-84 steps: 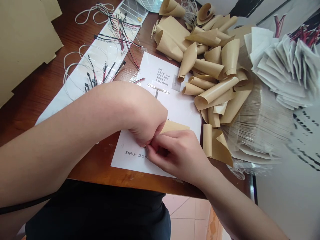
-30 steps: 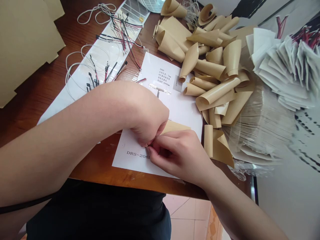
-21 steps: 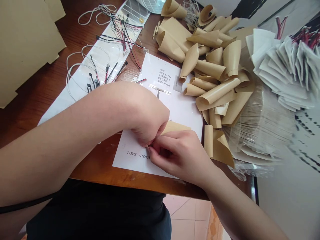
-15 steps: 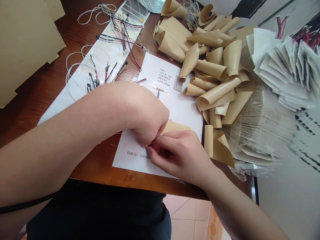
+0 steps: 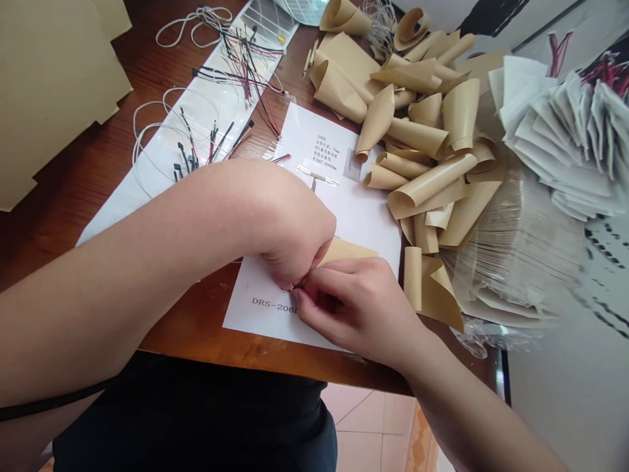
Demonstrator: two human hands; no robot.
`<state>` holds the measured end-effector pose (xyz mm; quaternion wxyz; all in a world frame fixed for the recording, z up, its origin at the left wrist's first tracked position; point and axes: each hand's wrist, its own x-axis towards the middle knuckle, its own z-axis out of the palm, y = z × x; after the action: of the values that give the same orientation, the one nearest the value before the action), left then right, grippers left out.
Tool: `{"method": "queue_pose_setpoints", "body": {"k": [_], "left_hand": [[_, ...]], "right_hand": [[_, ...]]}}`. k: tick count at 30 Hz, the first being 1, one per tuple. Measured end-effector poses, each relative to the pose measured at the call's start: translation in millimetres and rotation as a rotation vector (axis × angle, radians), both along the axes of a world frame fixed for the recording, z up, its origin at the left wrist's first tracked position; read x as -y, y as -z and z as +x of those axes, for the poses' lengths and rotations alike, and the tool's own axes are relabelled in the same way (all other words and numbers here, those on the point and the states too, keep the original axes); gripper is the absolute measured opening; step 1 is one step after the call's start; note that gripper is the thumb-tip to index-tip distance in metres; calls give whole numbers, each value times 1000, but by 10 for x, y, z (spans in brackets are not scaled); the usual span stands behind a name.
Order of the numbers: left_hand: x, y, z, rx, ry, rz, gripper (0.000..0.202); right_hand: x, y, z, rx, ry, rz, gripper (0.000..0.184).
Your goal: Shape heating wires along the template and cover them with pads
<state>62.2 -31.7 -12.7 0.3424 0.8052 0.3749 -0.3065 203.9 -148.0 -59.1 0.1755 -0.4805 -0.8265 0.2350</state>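
My left hand (image 5: 289, 226) and my right hand (image 5: 356, 308) meet over a white printed sheet (image 5: 361, 213) near the table's front edge. Both pinch the near corner of a flat tan piece of backing paper (image 5: 348, 250), fingertips pressed together at one spot. Most of that tan piece is hidden under my hands. A small metal part (image 5: 317, 176) lies on the white sheet just beyond them.
A heap of curled tan paper pieces (image 5: 417, 131) lies at the back right. Beside it are a stack of clear film sheets (image 5: 515, 249) and white pouches (image 5: 565, 137). Wire leads (image 5: 216, 105) lie on white paper at the back left. Tan boards (image 5: 49, 78) cover the far left.
My hands stay pinched at the same corner; only the view has shifted slightly.
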Motion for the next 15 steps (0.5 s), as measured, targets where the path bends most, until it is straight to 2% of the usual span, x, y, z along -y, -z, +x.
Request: {"method": "queue_pose_setpoints", "body": {"k": [4, 15], "left_hand": [[-3, 4, 3, -20, 106, 32, 27], [-1, 13, 4, -29, 160, 36, 29]], "right_hand": [[3, 0, 4, 5, 3, -11, 27], [8, -4, -4, 19, 6, -14, 27]]}}
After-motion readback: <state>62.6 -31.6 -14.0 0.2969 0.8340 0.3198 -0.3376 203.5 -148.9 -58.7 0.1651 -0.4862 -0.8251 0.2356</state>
